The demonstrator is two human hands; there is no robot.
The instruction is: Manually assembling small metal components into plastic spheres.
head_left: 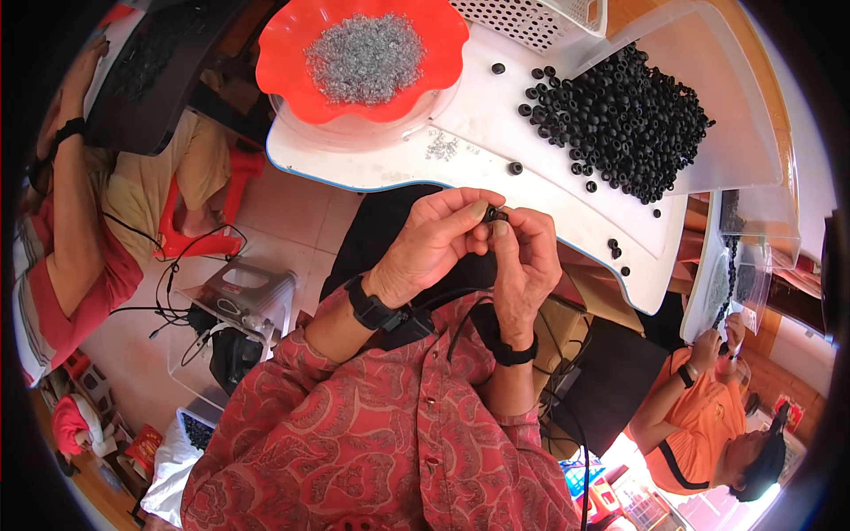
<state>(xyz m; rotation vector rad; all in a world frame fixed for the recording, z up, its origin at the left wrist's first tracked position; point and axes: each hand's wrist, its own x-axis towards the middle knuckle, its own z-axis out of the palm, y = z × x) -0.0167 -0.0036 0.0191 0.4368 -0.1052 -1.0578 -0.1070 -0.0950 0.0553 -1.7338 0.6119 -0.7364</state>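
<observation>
My left hand [436, 237] and my right hand [524, 258] meet in front of my chest, just off the near edge of the table. Their fingertips pinch a small black round part [496, 214] between them; finer detail on it is too small to make out. Beyond my hands, a large pile of the same sort of black round parts with holes [633, 119] spills out of a clear plastic bin [739, 106]. A wavy-rimmed red bowl [274, 53] holds a heap of tiny clear pieces [365, 57].
Some clear bits [441, 146] and loose black parts lie scattered on the white table [354, 168]. A white perforated basket [522, 25] stands at the back. One person in orange [699, 425] works at right, another in red [80, 265] sits at left. Cables [575, 416] hang beside me.
</observation>
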